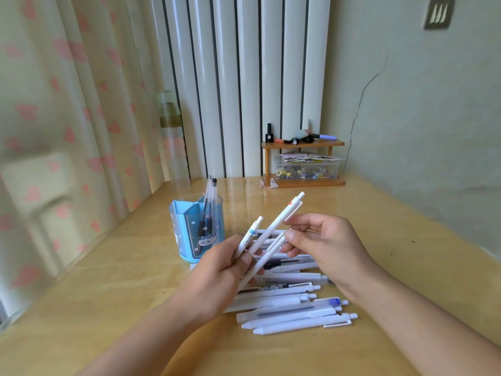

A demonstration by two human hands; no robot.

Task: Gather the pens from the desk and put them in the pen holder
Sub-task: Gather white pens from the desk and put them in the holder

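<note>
- A glossy wooden desk [379, 240] stands in a corner, with a heart-print curtain [67, 118] to the left, a white ribbed radiator [244, 77] behind and a small wooden shelf [303, 143] at the back.
- A blue pen holder [196, 229] with a few pens in it stands just left of the hands.
- The left hand [217, 275] grips two white pens [273, 229], tilted up to the right.
- The right hand [328, 248] is loosely curled, its fingertips [291, 234] touching a third white pen.
- A pile of pens [292, 308] lies on the desk beneath both hands.
</note>
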